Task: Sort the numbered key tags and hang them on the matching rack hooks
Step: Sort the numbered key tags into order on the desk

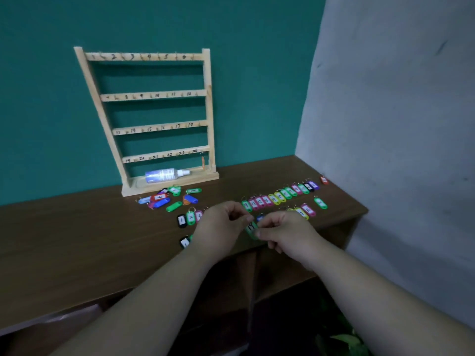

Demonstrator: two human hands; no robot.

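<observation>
Broadly, the brown tabletop (77,240) carries everything, and its near edge is the first hazard: the tag in hand is held close to that edge, so a slip would likely send it into the dark space below. At the far left the wooden rack (154,95) stands against the green wall. It looks light, and a firm push on a hook could probably rock or shift it. A spray bottle (164,175) lies across its base, right under the bottom bar, and may crowd tags hung there. To the right, the sorted row of tags (280,196) sits just beyond the wrists, and the loose pile (167,197) lies near the rack foot; a careless reach could scatter either. The left hand (221,224) and right hand (285,231) both pinch the green tag (251,228), marked 19, between fingertips above the tabletop. Its hand-written number could be misread, and hook 19 (127,160) is at the bar's far-left end.
</observation>
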